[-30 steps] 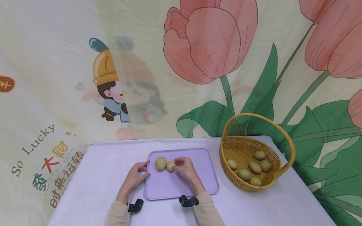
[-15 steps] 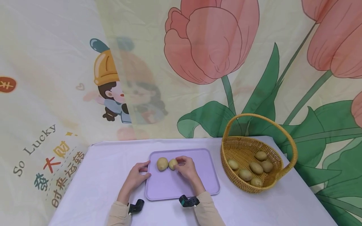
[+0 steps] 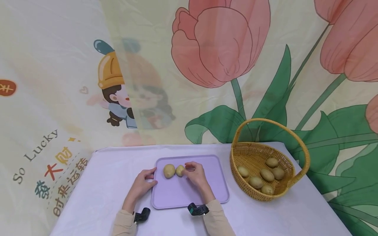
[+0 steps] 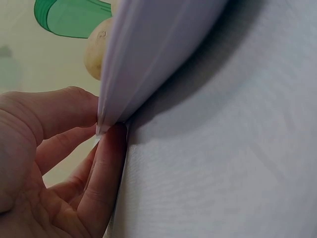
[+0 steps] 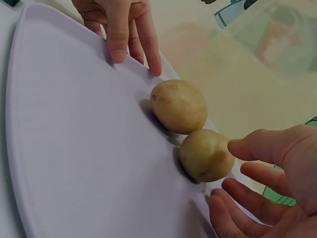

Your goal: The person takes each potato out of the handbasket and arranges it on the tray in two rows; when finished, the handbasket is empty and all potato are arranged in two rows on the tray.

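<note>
On the lavender tray [image 3: 198, 193] two potatoes sit side by side near its far left part. The larger potato [image 3: 169, 171] is on the left; the smaller potato [image 3: 180, 170] touches it in the right wrist view. My right hand [image 3: 195, 175] is at the smaller one's right side. Its thumb tip meets or nearly meets that potato, while the other fingers are spread apart from it. My left hand [image 3: 141, 184] holds the tray's left edge. In the left wrist view, its thumb [image 4: 74, 106] is against the rim and a fingertip reaches under the edge.
A wicker basket [image 3: 246, 188] with a tall handle stands right of the tray, with several potatoes [image 3: 267, 175] inside. White cloth [image 3: 97, 183] covers the table. A printed curtain [image 3: 153, 65] hangs behind the table's far edge.
My right hand has eased back slightly from the smaller potato, its fingers loosening. Both potatoes stay together on the tray, and my left hand keeps its place at the edge.
</note>
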A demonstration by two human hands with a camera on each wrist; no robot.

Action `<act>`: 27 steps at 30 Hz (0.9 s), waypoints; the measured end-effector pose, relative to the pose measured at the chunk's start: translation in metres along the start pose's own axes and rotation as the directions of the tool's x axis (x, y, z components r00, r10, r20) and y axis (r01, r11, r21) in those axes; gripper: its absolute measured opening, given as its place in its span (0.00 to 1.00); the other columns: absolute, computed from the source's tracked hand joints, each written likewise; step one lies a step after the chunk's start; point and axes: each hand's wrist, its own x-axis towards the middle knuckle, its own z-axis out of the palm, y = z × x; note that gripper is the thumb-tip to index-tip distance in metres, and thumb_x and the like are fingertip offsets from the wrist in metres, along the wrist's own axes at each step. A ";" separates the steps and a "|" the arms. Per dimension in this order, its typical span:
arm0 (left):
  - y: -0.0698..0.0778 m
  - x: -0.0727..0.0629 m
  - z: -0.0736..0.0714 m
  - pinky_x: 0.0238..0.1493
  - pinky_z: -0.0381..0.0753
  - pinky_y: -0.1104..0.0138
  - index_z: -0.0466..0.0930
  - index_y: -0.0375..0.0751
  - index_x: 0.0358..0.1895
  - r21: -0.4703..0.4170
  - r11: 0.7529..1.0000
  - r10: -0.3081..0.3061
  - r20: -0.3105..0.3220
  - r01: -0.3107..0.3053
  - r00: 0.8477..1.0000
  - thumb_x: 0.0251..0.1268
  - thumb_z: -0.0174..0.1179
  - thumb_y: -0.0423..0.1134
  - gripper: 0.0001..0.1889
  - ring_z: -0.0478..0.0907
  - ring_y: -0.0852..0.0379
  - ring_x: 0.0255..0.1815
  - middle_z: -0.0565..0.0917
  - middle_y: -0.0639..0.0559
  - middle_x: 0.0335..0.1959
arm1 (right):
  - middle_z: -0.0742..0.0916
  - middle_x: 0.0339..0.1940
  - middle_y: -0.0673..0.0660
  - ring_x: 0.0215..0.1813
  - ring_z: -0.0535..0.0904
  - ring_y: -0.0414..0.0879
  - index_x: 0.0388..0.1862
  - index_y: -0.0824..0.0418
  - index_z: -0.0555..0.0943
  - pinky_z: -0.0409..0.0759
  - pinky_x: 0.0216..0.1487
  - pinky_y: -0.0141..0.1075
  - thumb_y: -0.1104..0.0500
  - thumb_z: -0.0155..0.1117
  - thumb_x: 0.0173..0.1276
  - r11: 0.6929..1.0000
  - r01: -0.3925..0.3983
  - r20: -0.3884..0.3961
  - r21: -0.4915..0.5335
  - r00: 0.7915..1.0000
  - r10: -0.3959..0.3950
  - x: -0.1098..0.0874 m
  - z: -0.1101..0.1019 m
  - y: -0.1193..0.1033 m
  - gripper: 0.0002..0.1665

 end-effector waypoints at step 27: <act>-0.002 0.001 0.000 0.50 0.79 0.61 0.75 0.31 0.63 0.011 1.000 -0.006 0.013 0.006 1.000 0.52 0.66 0.24 0.30 0.79 0.43 0.51 0.78 0.37 0.52 | 0.85 0.48 0.67 0.47 0.83 0.60 0.56 0.73 0.79 0.84 0.47 0.45 0.63 0.64 0.68 0.998 -0.031 -0.094 -0.047 0.995 0.027 -0.011 -0.093 -0.047 0.20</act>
